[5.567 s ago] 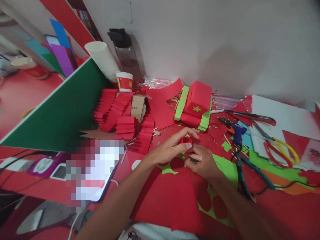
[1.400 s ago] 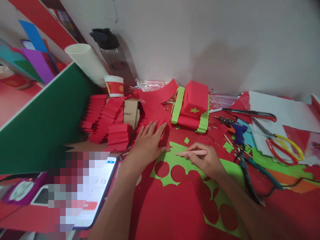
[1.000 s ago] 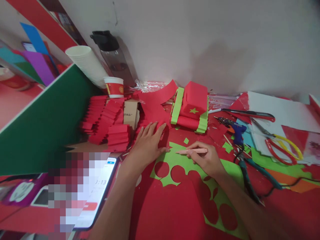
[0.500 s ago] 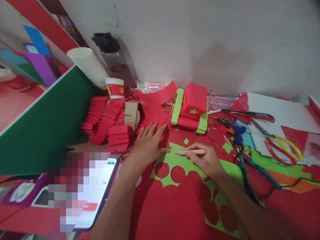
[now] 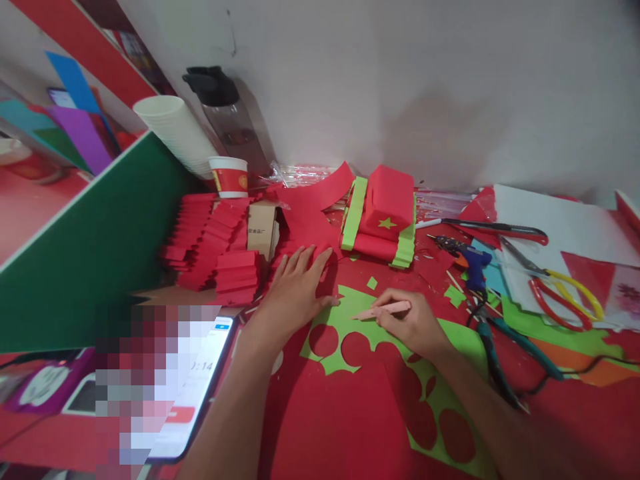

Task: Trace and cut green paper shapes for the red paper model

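My right hand (image 5: pixel 410 321) pinches a slim pink pencil-like tool (image 5: pixel 397 307). Its pointed end touches or hovers just above a green sheet (image 5: pixel 365 320), and I cannot tell which. Several round holes are cut through the sheet, showing red beneath. Flat and with fingers spread, my left hand (image 5: pixel 299 290) rests on red paper, its thumb at the sheet's upper left edge. Beyond both hands stands a red paper model (image 5: pixel 391 200) with green ribbed side strips and a green star on its front.
Left are folded red paper strips (image 5: pixel 237 275), a lit phone (image 5: pixel 193 390), a paper cup (image 5: pixel 230 177) and a dark bottle (image 5: pixel 227 113). A green board (image 5: pixel 95 247) stands there. Right lie a blue glue gun (image 5: pixel 473 260), pliers (image 5: pixel 525 347), scissors (image 5: pixel 565 293) and a black-handled cutter (image 5: pixel 505 230).
The pink tool's point has moved slightly down and the tool tilts more steeply as my right hand shifts a little. My left hand and the green sheet stay in place.
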### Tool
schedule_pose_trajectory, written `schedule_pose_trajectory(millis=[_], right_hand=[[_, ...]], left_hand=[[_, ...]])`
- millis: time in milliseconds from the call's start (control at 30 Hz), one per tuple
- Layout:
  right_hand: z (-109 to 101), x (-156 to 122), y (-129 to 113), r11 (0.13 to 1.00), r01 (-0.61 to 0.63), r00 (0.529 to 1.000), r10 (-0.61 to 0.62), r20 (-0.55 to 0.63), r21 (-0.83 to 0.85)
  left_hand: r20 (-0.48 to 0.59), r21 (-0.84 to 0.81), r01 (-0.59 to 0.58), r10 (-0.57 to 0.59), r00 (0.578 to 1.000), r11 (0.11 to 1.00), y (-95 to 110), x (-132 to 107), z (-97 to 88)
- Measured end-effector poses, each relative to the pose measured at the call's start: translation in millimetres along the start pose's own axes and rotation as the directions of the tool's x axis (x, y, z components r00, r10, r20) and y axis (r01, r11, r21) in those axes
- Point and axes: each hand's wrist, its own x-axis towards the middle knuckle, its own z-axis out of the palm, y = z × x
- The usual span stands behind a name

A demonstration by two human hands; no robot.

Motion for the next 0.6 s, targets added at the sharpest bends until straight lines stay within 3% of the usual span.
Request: schedule_pose_trajectory(millis=[233, 433, 600], right_hand=[[-0.1, -0.7, 3.1, 1.000, -0.009, 1.000, 0.009, 0.010, 0.020], [-0.6, -0.2, 5.1, 0.998, 0.024, 0.997, -0.019, -0.075, 0.065], [-0.1, -0.5, 5.4, 1.000, 0.012, 1.000, -0.012, -0.026, -0.008]], left_hand=[[-0.007, 0.007, -0.002, 0.002, 1.000, 1.000, 0.5, -0.1, 0.0], [-0.009, 0.013, -0.014, 0.014, 1.000, 1.000, -1.0, -0.9, 1.0], [-0.031, 0.010, -0.015, 0.015, 0.999, 1.000, -1.3, -1.2, 2.3]])
